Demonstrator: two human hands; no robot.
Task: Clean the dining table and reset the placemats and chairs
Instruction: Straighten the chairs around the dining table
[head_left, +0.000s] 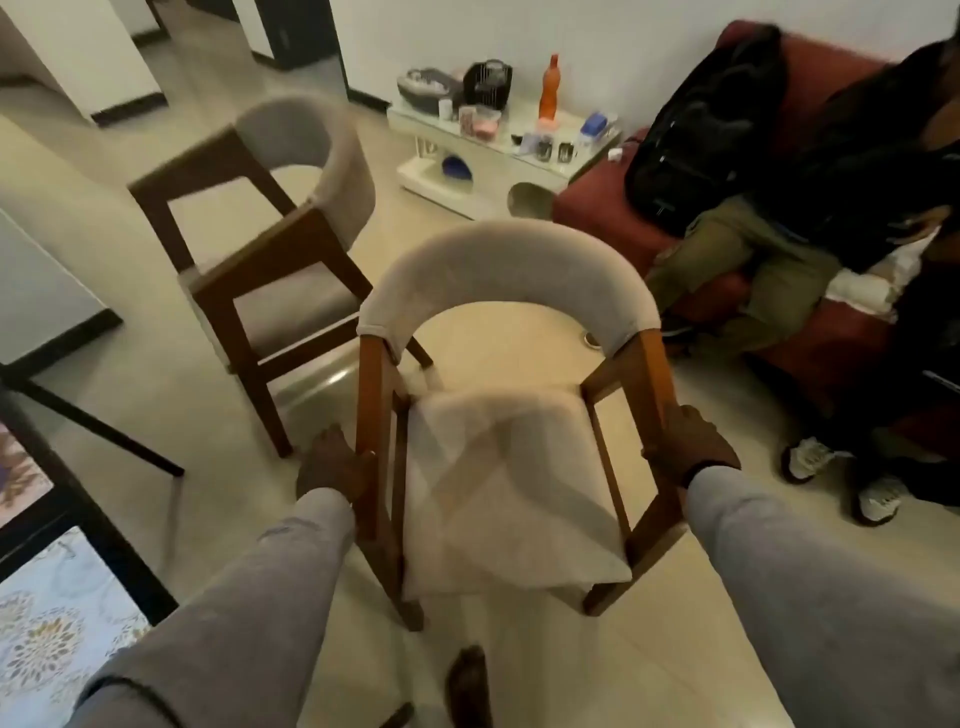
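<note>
A wooden chair (511, 280) with a curved beige backrest and a pale seat cushion stands right in front of me, its back pointing away. My left hand (332, 465) grips its left wooden arm and my right hand (688, 447) grips its right arm. A second matching chair (291, 156) stands further off to the left, turned sideways. The dark-framed dining table (91, 512) shows at the lower left with a patterned placemat (57, 623) on it.
A person (769, 260) sits on a red sofa (831, 332) at the right, feet on the floor, with a black backpack (711, 130) beside them. A low white side table (498, 150) with an orange bottle and small items stands by the far wall. My foot shows below the chair.
</note>
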